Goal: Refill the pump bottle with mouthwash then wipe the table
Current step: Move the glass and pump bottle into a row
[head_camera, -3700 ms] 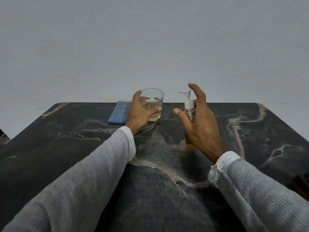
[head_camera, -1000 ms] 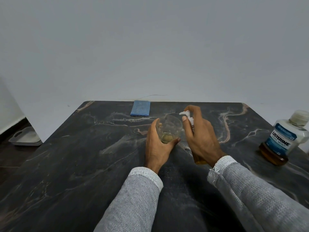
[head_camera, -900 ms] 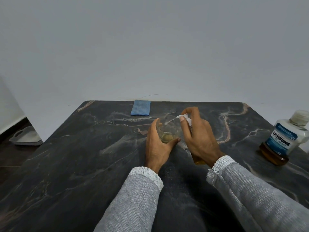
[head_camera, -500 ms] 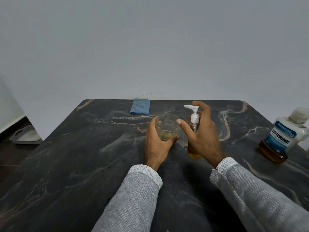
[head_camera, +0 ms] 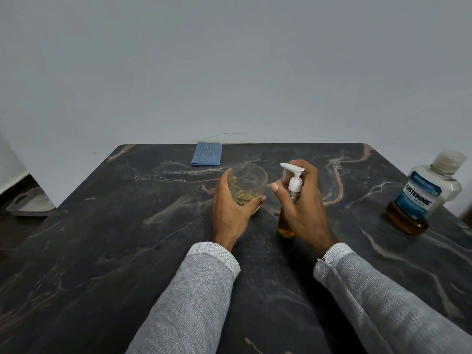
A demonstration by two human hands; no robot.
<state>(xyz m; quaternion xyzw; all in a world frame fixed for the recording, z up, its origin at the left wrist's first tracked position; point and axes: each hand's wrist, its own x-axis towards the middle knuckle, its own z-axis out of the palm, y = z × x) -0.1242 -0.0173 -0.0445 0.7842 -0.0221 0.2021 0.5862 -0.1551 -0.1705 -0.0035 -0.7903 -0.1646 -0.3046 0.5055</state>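
Observation:
A small clear pump bottle (head_camera: 285,226) with a white pump head and amber liquid stands at the middle of the dark marble table (head_camera: 102,238). My right hand (head_camera: 304,208) grips it, fingers curled behind the neck and thumb in front. Just to its left, my left hand (head_camera: 231,210) holds a clear glass tumbler (head_camera: 249,182) with a little yellowish liquid at the bottom, tilted slightly. A Listerine mouthwash bottle (head_camera: 424,198), capped and about a quarter full of amber liquid, stands at the right edge. A folded blue cloth (head_camera: 207,153) lies at the far edge.
A grey wall rises behind the table. A pale tray (head_camera: 30,204) sits on the floor off the table's left side. The table's right edge runs close beside the mouthwash bottle.
The pump head has risen back up after being pressed down toward the glass a second ago. My right forefinger has come off the pump top. The left hand keeps holding the glass.

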